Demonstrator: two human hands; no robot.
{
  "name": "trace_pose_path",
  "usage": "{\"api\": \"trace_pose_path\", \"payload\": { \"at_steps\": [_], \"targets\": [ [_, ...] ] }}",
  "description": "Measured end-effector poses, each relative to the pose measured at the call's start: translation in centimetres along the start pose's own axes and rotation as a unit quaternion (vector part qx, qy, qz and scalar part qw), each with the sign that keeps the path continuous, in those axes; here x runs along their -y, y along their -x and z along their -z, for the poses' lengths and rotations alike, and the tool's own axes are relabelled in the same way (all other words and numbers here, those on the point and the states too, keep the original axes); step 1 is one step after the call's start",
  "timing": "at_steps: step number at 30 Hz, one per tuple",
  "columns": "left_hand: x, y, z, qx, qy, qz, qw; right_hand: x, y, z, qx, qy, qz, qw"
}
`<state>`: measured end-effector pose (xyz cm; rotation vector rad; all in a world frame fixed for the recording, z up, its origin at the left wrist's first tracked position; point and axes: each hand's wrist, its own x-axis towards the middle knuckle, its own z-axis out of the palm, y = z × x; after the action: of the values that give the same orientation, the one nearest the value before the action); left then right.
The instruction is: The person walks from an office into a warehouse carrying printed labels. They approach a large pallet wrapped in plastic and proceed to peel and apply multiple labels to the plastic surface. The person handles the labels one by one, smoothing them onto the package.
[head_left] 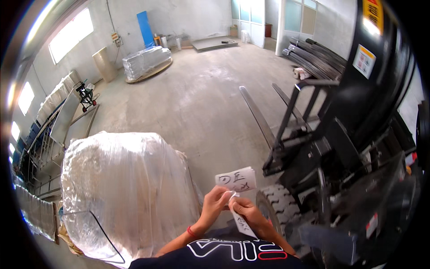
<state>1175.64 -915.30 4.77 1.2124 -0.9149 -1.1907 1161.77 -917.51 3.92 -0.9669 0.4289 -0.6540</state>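
A bare concrete floor (197, 98) fills the centre of a large workshop with pale walls and bright windows at the upper left. One black forklift (358, 148) stands at the right, its two forks (264, 116) reaching toward the centre. One plastic-wrapped stack (125, 193) sits lower left; a second wrapped pallet (147, 62) lies far off, upper left. At lower centre, the left hand (214, 202) and right hand (245, 210) meet, both pinching white paper labels (236, 180) with handwriting.

Wrapped pallet (127, 197) left, forklift (340, 148) right, gap between.
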Motion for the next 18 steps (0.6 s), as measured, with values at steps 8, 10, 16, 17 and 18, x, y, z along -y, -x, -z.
{"api": "trace_pose_path", "payload": {
  "at_steps": [8, 10, 16, 17, 18],
  "targets": [
    [-0.1, -19.7, 5.5, -0.309, -0.26, -0.247, 0.881, 3.1, -22.9, 5.0, 0.037, -0.144, -0.033, 0.988],
    [-0.5, -25.4, 7.8, -0.356, -0.232, -0.225, 0.877, 4.0, -29.5, 6.3, 0.047, -0.163, -0.042, 0.985],
    [-4.9, -45.1, 14.8, -0.323, 0.084, -0.097, 0.938, 7.0, -50.2, 10.6, 0.031, -0.245, 0.033, 0.969],
    [-5.0, -48.7, 15.8, -0.309, 0.069, -0.108, 0.942, 8.1, -52.9, 11.5, 0.031, -0.206, 0.055, 0.976],
    [-5.8, -51.6, 16.2, -0.304, 0.062, -0.118, 0.943, 8.9, -55.3, 12.4, 0.032, -0.175, 0.075, 0.981]
  ]
}}
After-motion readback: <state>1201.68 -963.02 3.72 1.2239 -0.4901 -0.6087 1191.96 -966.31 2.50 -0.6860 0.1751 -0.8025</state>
